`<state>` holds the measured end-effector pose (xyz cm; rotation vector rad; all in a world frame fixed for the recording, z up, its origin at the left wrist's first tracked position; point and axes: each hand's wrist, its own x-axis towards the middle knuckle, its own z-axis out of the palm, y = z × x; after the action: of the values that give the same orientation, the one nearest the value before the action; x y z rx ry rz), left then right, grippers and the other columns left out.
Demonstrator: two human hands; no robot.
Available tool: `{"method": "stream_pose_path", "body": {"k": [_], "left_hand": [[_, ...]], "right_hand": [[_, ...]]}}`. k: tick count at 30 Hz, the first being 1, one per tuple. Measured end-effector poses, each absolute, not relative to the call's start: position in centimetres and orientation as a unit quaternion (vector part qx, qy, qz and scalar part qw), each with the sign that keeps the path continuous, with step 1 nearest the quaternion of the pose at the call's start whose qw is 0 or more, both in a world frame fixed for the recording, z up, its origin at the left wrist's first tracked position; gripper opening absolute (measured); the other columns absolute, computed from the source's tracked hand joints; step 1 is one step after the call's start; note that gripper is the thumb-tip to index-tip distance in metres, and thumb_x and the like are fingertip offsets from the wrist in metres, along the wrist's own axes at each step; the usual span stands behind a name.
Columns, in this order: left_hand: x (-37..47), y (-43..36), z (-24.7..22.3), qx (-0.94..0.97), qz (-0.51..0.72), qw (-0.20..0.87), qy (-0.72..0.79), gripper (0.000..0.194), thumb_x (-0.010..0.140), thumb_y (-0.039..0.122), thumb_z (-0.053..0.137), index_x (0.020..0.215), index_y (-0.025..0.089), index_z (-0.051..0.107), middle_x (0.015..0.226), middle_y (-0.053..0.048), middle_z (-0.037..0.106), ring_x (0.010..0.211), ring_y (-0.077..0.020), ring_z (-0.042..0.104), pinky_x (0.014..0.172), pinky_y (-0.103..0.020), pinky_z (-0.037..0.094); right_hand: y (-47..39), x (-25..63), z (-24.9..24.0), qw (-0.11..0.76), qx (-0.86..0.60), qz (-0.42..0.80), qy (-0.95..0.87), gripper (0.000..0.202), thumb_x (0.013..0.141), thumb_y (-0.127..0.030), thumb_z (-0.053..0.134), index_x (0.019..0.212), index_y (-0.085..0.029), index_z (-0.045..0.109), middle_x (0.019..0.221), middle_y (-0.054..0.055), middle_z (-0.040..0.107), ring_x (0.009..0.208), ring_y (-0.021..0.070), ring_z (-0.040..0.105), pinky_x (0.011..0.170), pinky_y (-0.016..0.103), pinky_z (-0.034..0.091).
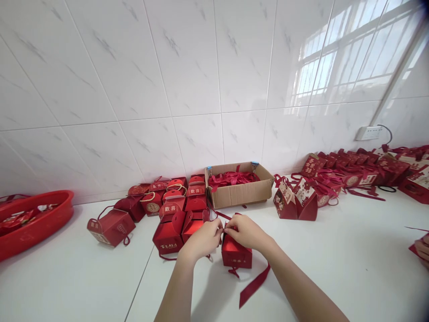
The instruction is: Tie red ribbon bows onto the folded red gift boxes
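White wall tiles (191, 67) with grey veining rise behind a white surface (83, 286). Rows of red boxes (351, 172) stretch along the far right, and a red basin (38, 235) stands at the left edge. Far centre, against the wall, a cardboard carton (243, 197) holds a heap of dark red ribbons (233, 179); a cluster of red boxes (169, 232) sits to its left.

Near centre, right of that cluster, one red gift box (237, 257) stands upright on the surface, between and below the two hands. The right hand (246, 232) reaches over its far right side, fingers pinched on its top. The left hand (205, 239) comes in from the left, fingers curled at the box's upper left edge; their tips are partly hidden, so I cannot tell what they grip. A loose ribbon end (254, 286) trails near the right forearm.
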<state>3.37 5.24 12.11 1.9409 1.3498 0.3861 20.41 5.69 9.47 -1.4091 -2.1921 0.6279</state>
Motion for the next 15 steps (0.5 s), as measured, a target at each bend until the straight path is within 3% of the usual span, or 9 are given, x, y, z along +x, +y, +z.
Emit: {"method": "stream_pose_path", "body": {"k": [6, 10, 12, 15], "left_hand": [[2.0, 5.5, 13.1, 0.731, 0.259, 0.339, 0.533, 0.016, 0.083, 0.032, 0.042, 0.075, 0.021, 0.051, 0.066, -0.001, 0.063, 0.060, -0.0161, 0.061, 0.055, -0.024, 0.044], [0.2, 5.7, 14.0, 0.651, 0.422, 0.320, 0.544, 0.013, 0.079, 0.034, 0.049, 0.077, 0.021, 0.051, 0.063, 0.001, 0.062, 0.062, -0.0167, 0.063, 0.063, -0.026, 0.049], [-0.5, 5.9, 14.3, 0.608, 0.482, 0.298, 0.556, 0.014, 0.075, 0.034, 0.053, 0.078, 0.020, 0.052, 0.062, 0.001, 0.062, 0.060, -0.0164, 0.063, 0.061, -0.026, 0.049], [-1.2, 6.1, 14.5, 0.557, 0.531, 0.275, 0.576, 0.015, 0.071, 0.033, 0.055, 0.078, 0.020, 0.054, 0.064, 0.001, 0.062, 0.061, -0.0166, 0.063, 0.058, -0.025, 0.049]], "right_hand": [[5.5, 23.7, 10.8, 0.230, -0.567, 0.214, -0.762, 0.020, 0.081, -0.034, 0.057, 0.092, -0.020, 0.068, 0.099, 0.006, 0.066, 0.087, 0.0196, 0.060, 0.071, 0.027, 0.041], [5.5, 26.0, 10.8, 0.151, -0.599, 0.257, -0.744, 0.038, 0.061, -0.043, 0.076, 0.089, -0.022, 0.066, 0.096, 0.004, 0.067, 0.084, 0.0220, 0.061, 0.061, 0.026, 0.042], [5.6, 26.5, 10.6, 0.101, -0.606, 0.277, -0.739, 0.044, 0.053, -0.041, 0.081, 0.090, -0.022, 0.065, 0.096, 0.004, 0.067, 0.085, 0.0231, 0.061, 0.059, 0.026, 0.042], [5.9, 26.7, 10.3, 0.069, -0.613, 0.285, -0.733, 0.042, 0.054, -0.031, 0.080, 0.091, -0.020, 0.063, 0.097, 0.006, 0.066, 0.084, 0.0232, 0.062, 0.058, 0.025, 0.042]]}}
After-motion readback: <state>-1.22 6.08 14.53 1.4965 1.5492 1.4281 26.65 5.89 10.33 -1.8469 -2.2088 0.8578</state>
